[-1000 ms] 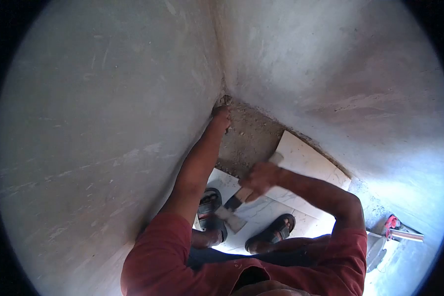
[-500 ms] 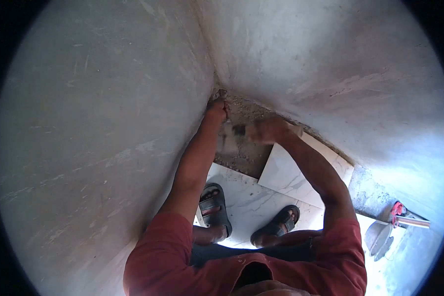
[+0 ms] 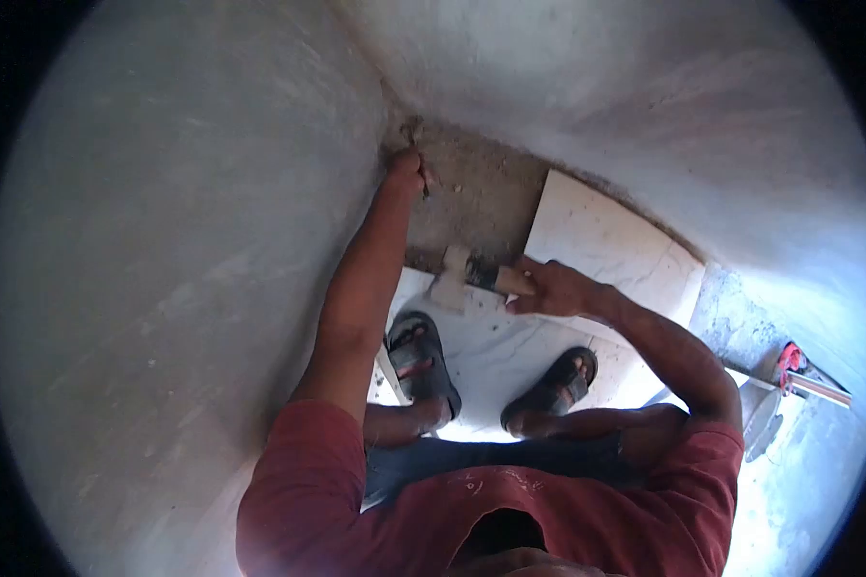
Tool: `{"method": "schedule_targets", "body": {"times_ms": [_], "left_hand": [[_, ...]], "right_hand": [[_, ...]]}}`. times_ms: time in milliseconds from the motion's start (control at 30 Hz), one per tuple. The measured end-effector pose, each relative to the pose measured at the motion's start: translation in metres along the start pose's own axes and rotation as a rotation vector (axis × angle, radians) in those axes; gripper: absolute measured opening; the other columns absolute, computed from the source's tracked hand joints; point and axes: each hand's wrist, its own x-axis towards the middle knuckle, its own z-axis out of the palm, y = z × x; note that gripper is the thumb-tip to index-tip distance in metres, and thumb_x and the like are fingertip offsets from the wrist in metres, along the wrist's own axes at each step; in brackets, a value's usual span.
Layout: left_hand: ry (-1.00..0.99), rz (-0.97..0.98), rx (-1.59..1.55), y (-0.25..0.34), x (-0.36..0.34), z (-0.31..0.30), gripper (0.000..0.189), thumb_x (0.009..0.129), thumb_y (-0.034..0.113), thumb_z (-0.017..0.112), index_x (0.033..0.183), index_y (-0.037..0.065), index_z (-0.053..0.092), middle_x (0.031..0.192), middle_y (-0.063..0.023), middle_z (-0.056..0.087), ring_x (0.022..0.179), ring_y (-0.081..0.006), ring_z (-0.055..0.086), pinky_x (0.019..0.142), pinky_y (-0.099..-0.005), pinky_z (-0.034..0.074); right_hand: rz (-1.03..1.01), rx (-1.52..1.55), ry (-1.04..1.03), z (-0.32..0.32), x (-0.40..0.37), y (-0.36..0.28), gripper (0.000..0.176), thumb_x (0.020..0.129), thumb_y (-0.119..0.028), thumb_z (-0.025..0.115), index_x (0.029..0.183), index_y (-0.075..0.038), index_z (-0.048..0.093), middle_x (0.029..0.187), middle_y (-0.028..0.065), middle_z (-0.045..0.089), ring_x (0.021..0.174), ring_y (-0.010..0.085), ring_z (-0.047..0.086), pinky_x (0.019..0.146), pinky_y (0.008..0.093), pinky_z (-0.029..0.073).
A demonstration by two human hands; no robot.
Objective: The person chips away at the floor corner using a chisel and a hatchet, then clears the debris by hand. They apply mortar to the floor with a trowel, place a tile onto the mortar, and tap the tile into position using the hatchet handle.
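Observation:
My left hand (image 3: 407,167) is closed around a thin dark chisel (image 3: 426,190), low in the corner where the two walls meet. Only a short end of the chisel shows beyond the fingers; the rest is mostly hidden. In my right hand (image 3: 560,289) is a hammer (image 3: 451,278), gripped by its light wooden handle with a black band near the head. Its pale metal head hangs over the edge between the rough floor patch (image 3: 471,207) and the laid tiles, apart from the chisel.
A white marbled tile (image 3: 606,236) lies along the right wall. My sandalled feet (image 3: 423,365) stand on laid floor tiles (image 3: 481,332). Bare grey walls (image 3: 192,240) rise close on both sides. At the far right lie a round pan-like thing (image 3: 762,409) and a red object (image 3: 790,358).
My right hand has drawn the hammer back toward my feet, away from the corner. My left hand stays low in the corner. The camera view has shifted somewhat.

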Motion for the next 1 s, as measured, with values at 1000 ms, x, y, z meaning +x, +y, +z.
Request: {"method": "schedule_targets", "body": {"times_ms": [1000], "left_hand": [[0.018, 0.211, -0.084, -0.010, -0.030, 0.050, 0.014, 0.084, 0.006, 0.038, 0.081, -0.007, 0.043, 0.069, -0.0176, 0.046, 0.053, -0.0257, 0.048, 0.050, -0.0407, 0.049]], "right_hand": [[0.150, 1.895, 0.555, 0.061, 0.026, -0.017, 0.031, 0.076, -0.018, 0.047, 0.101, -0.001, 0.042, 0.071, 0.0059, 0.048, 0.055, 0.0146, 0.048, 0.050, 0.0290, 0.043]]}}
